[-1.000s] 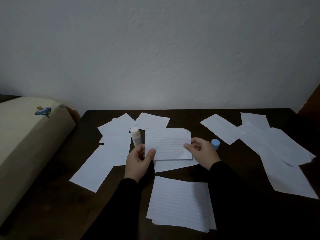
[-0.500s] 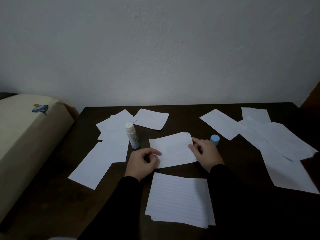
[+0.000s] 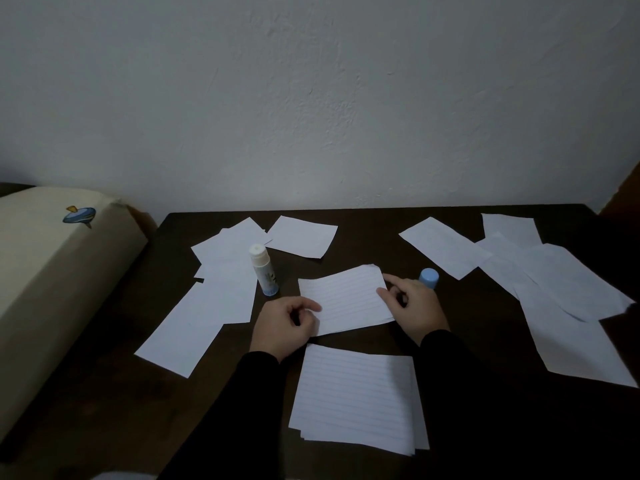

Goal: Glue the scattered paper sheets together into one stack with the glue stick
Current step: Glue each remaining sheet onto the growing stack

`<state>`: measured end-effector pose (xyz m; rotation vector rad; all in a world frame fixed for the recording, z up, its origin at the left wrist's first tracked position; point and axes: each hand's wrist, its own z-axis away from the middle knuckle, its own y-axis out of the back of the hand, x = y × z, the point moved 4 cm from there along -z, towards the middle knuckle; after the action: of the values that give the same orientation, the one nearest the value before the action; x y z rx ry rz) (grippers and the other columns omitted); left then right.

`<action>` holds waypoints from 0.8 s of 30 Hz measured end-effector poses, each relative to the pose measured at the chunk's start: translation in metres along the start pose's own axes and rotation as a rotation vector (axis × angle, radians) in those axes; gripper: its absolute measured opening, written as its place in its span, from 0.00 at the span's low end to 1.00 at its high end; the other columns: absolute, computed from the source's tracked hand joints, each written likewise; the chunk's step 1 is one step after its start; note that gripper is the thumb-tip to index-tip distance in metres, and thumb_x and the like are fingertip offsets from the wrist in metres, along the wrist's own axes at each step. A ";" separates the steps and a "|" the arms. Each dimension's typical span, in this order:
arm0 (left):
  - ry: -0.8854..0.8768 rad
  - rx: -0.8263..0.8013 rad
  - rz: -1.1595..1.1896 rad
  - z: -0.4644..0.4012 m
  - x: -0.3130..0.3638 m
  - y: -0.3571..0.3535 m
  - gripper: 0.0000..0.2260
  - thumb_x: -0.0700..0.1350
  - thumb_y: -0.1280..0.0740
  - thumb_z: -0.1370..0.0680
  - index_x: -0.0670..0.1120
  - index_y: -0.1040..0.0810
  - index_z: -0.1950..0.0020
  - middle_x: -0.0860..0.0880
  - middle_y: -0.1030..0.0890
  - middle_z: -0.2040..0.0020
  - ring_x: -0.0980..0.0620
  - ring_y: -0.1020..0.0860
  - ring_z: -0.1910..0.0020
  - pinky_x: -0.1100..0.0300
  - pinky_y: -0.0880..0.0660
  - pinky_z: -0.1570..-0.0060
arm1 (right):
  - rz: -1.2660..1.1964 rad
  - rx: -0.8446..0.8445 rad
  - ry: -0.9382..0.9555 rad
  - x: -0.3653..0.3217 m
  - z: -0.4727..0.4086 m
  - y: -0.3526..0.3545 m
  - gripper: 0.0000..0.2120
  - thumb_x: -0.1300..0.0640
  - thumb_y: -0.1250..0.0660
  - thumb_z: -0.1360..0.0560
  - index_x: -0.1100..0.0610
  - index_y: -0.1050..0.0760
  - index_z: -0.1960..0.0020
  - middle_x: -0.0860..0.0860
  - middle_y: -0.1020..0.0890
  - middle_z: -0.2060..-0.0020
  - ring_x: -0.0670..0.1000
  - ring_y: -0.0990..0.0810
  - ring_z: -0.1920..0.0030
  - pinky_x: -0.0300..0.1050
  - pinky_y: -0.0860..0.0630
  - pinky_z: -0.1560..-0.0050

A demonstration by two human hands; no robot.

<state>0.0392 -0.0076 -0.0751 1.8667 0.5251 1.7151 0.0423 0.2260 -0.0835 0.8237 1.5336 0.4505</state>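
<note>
Light is dim; paper edges read clearly but ruled lines are faint. Both forearms in black sleeves, merging with the dark wooden table [image 3: 381, 233] so their outlines are hard to trace near the bottom edge.

Nearest: stack of white lined paper sheets [image 3: 356, 398], lying flat below both hands, edges slightly fanned at its lower right; sheet count cannot be told.

Left hand [image 3: 284, 325]: fingers curled, thumb on top of the left edge of a single white lined sheet [image 3: 346, 297], pinching it; fingertips under the paper hidden. Right hand [image 3: 412, 308]: fingers bent, tips on the sheet's right edge, thumb over it; whether it pinches or only presses is unclear. The sheet lies tilted between the two hands, its far right corner a little ragged, its near edge just beyond the stack.

Just beyond the right knuckles: light blue round cap [image 3: 428, 278], partly hidden by the hand.

Beyond the left fingers: white glue stick with blue base [image 3: 264, 270], upright, uncapped, label unreadable.

Farther left: overlapping blank white sheets [image 3: 207, 306]. Farther right: more white sheets [image 3: 554, 292], overlapping.

Far left: beige padded bolster [image 3: 52, 271] with a small blue emblem, cut off by the frame
</note>
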 end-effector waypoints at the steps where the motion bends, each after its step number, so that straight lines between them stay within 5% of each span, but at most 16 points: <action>1: -0.002 0.002 -0.007 0.000 0.000 0.000 0.10 0.40 0.35 0.25 0.53 0.16 0.54 0.58 0.18 0.55 0.57 0.21 0.59 0.63 0.22 0.56 | 0.014 -0.004 0.005 0.001 -0.001 -0.001 0.18 0.53 0.35 0.22 0.54 0.27 0.33 0.45 0.25 0.64 0.42 0.28 0.58 0.45 0.27 0.42; 6: 0.013 -0.021 -0.036 0.000 0.001 -0.002 0.10 0.39 0.35 0.25 0.52 0.16 0.55 0.54 0.17 0.59 0.58 0.20 0.59 0.64 0.22 0.55 | 0.143 -0.037 0.017 0.003 -0.003 -0.005 0.16 0.51 0.35 0.23 0.53 0.25 0.36 0.47 0.24 0.63 0.46 0.26 0.55 0.46 0.28 0.43; 11: 0.004 0.047 0.059 -0.001 0.002 0.002 0.09 0.38 0.34 0.24 0.49 0.16 0.54 0.56 0.26 0.70 0.59 0.27 0.69 0.72 0.32 0.65 | 0.166 0.002 0.034 0.001 -0.003 -0.004 0.15 0.50 0.34 0.24 0.53 0.24 0.39 0.46 0.27 0.58 0.46 0.28 0.53 0.45 0.27 0.46; 14: -0.082 0.118 -0.003 -0.003 0.009 0.004 0.06 0.41 0.35 0.22 0.50 0.19 0.49 0.57 0.23 0.59 0.60 0.24 0.59 0.73 0.30 0.59 | 0.167 0.026 0.087 -0.005 -0.001 -0.003 0.15 0.51 0.35 0.23 0.54 0.25 0.38 0.45 0.31 0.50 0.45 0.31 0.47 0.42 0.29 0.43; 17: -0.110 0.120 -0.120 -0.008 0.017 -0.005 0.09 0.46 0.35 0.21 0.51 0.21 0.42 0.57 0.23 0.45 0.59 0.26 0.45 0.66 0.28 0.42 | 0.241 -0.032 0.226 -0.026 -0.001 -0.010 0.16 0.51 0.38 0.22 0.52 0.26 0.35 0.47 0.29 0.42 0.45 0.33 0.40 0.44 0.34 0.35; 20: -0.230 -0.015 -0.374 -0.016 0.027 -0.023 0.16 0.50 0.38 0.19 0.50 0.25 0.33 0.55 0.27 0.32 0.57 0.32 0.32 0.57 0.35 0.32 | 0.404 -0.254 0.329 -0.045 -0.005 -0.027 0.19 0.49 0.44 0.19 0.49 0.32 0.29 0.46 0.32 0.31 0.45 0.39 0.29 0.48 0.46 0.28; 24: -0.260 -0.195 -0.642 -0.019 0.021 -0.036 0.21 0.54 0.48 0.17 0.51 0.37 0.24 0.54 0.38 0.23 0.54 0.43 0.24 0.50 0.43 0.28 | 0.516 -0.474 0.237 -0.037 -0.008 -0.044 0.23 0.48 0.53 0.17 0.47 0.49 0.22 0.43 0.48 0.23 0.45 0.53 0.23 0.59 0.57 0.26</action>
<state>0.0250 0.0360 -0.0808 1.5242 0.7232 1.0452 0.0232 0.1713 -0.0877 0.7994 1.3294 1.2761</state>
